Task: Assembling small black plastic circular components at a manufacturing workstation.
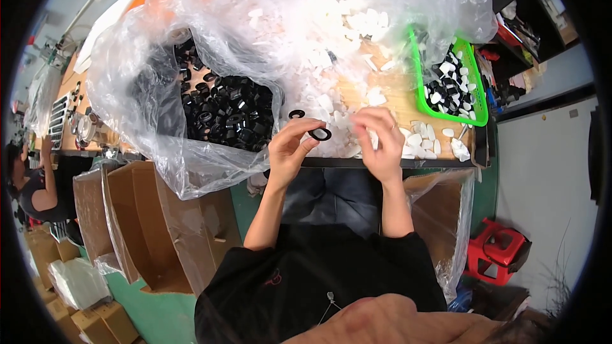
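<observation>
Between the thumb and fingers of my left hand [292,148] is a black ring [320,134], held just above the table's front edge. My right hand [381,142] is raised a short way to the right of it, apart from the ring. Its fingers are bent and partly blurred, so whether they pinch anything is hard to see. A second black ring [296,114] lies on the table just beyond my left fingertips. Small white plastic pieces [417,142] are scattered beside and beyond my right hand.
A clear plastic bag [137,83] full of black ring-shaped parts [233,111] lies open at left. At right sits a green basket [481,99] of black and white pieces. Cardboard boxes [137,216] stand below, near a red stool [494,251]. Another person [44,185] sits far left.
</observation>
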### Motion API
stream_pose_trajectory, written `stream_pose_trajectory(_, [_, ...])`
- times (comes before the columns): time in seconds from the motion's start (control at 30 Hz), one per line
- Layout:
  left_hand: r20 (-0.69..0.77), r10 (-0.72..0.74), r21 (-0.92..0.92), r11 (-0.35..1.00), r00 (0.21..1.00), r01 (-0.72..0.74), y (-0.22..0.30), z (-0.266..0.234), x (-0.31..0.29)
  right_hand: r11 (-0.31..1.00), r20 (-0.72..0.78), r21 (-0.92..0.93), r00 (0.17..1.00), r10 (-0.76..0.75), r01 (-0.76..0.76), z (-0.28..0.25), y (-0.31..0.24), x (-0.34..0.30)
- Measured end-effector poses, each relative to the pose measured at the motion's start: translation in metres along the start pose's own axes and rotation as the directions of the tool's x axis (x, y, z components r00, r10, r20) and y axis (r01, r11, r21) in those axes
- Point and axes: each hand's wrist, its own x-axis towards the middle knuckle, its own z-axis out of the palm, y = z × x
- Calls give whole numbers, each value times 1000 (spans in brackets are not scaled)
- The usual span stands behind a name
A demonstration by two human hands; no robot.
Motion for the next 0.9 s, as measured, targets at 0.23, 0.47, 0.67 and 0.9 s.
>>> stream_pose_trajectory(0.23, [19,14,200,980,1000,-17,9,8,4,974,120,-102,974,-191,204,-9,-15,-8])
stream_pose_trajectory(0.47, [96,88,411,904,992,-120,25,14,10,946,188,-185,955,-230,265,-6,-22,-4])
stream_pose_trajectory(0.67, [93,106,417,899,990,-135,25,19,8,960,89,-102,964,-253,261,3,-17,-7])
stream_pose_trajectory(0.9, [45,110,404,907,993,-119,23,24,5,977,31,-100,982,-187,189,7,-20,-14])
